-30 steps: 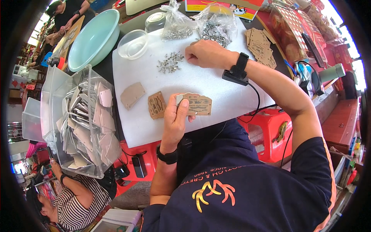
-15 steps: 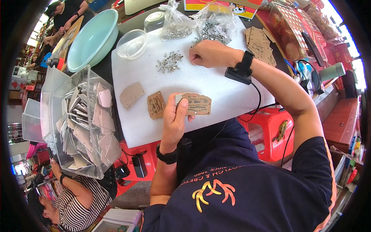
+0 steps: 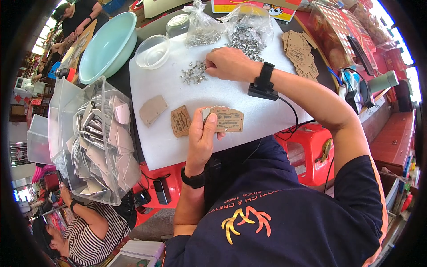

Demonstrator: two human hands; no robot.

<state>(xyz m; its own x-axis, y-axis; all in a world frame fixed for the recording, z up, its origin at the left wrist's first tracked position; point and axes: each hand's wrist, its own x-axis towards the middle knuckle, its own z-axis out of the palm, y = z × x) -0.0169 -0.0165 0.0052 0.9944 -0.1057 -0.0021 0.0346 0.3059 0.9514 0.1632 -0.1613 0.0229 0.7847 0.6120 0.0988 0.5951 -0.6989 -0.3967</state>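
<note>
My left hand [image 3: 202,140] pinches a brown printed cardboard tag [image 3: 229,119] with a scalloped top edge, the thumb lying over its left end. A small silvery bit shows at the tag's lower edge. My right hand [image 3: 231,64] is curled at the right side of a loose heap of small silvery metal pieces [image 3: 192,73]. Its fingertips are tucked under, so whatever they hold is hidden. Left of my left hand lie another printed tag [image 3: 180,120] and a small stack of plain brown cards [image 3: 152,110], all on a white foam sheet [image 3: 169,151].
Clear bags of metal pieces [image 3: 251,33], a clear round tub [image 3: 152,51] and stacked printed tags [image 3: 300,53] lie toward the far side. A clear bin full of cards [image 3: 95,155] and a pale blue basin [image 3: 109,46] stand left. A cable [image 3: 296,111] trails from my right wrist.
My right hand has moved left, up to the edge of the loose metal pieces. My left hand keeps its grip on the printed tag in nearly the same place.
</note>
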